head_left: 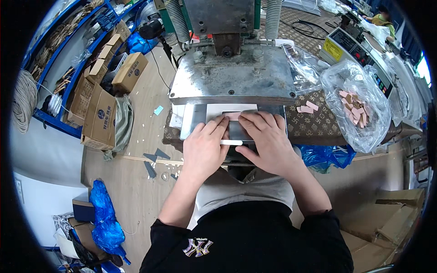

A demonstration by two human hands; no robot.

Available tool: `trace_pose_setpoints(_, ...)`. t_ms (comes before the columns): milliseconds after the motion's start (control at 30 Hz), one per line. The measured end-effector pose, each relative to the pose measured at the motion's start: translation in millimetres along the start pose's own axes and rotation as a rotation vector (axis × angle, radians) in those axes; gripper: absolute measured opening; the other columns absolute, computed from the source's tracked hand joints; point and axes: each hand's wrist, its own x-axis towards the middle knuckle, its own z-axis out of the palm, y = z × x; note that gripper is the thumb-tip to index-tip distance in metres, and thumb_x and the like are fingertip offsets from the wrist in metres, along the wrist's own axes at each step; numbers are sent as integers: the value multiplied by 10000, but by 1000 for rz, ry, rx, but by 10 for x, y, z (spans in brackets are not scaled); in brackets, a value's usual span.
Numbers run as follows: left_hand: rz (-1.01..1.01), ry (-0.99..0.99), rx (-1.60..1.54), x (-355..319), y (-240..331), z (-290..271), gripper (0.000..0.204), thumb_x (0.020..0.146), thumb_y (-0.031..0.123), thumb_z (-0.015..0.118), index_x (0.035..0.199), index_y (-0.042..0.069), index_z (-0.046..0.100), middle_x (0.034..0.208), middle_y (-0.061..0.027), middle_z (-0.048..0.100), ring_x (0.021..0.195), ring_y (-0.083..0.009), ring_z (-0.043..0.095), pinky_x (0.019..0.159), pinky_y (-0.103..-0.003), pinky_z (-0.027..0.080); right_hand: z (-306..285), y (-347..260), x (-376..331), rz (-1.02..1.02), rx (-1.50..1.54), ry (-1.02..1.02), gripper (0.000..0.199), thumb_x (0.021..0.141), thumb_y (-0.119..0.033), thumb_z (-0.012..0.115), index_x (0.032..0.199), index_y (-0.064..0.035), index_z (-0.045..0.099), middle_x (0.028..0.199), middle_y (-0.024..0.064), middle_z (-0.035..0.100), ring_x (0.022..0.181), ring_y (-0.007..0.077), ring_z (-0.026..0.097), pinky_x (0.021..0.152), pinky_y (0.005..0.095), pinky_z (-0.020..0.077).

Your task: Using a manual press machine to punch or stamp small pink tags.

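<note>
My left hand (203, 146) lies at the front of the press, its fingertips on the left end of a small pink strip (234, 116). A short white stick (233, 142) pokes out from under that hand's thumb side. My right hand (269, 142) rests opposite, fingers flat and thumb spread, with fingertips at the strip's right end. Under the strip is a pale sheet (213, 109) on the grey metal bed (195, 119). Just above and beyond my fingers hangs the thick steel plate (232, 82) of the press. What lies beneath my palms is hidden.
Right of the press, loose pink pieces (307, 108) and a clear bag (355, 109) of pink pieces lie on a patterned cloth (314, 125). A control box (350, 48) stands behind. Cardboard boxes (99, 116) and blue shelving (61, 125) line the left; dark scraps (150, 169) litter the floor.
</note>
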Motion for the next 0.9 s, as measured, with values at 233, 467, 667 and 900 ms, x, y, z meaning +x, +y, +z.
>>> trace_pose_setpoints(233, -2, 10, 27, 19, -4, 31, 373, 912, 156, 716, 1274, 68, 725, 1265, -66, 721, 957, -298, 668, 845, -391, 569, -1, 3, 13, -2, 26, -6, 678, 903, -380, 762, 1448, -18, 582, 1480, 125, 552, 1384, 343, 454, 1165, 502, 312)
trace_pose_setpoints(467, -13, -6, -3, 38, -13, 39, 396, 919, 175, 715, 1300, 68, 706, 1321, -77, 694, 1013, -317, 674, 874, -411, 573, 13, 9, 46, 2, -19, -12, 697, 901, -381, 762, 1462, -13, 573, 1485, 128, 551, 1387, 337, 453, 1165, 498, 318)
trace_pose_setpoints(667, -28, -32, -21, 92, 44, 57, 413, 931, 205, 709, 1323, 79, 694, 1342, -84, 683, 1051, -326, 678, 889, -426, 578, 76, -2, 89, 19, -107, 51, 707, 915, -438, 738, 1445, 0, 576, 1464, 137, 563, 1370, 318, 468, 1150, 482, 333)
trace_pose_setpoints(900, -46, -69, 18, 121, 80, 50, 440, 947, 239, 706, 1359, 87, 676, 1371, -96, 665, 1070, -336, 681, 896, -439, 585, -43, 24, 160, -23, -149, -65, 784, 867, -479, 773, 1459, -8, 569, 1488, 134, 543, 1379, 324, 460, 1139, 486, 353)
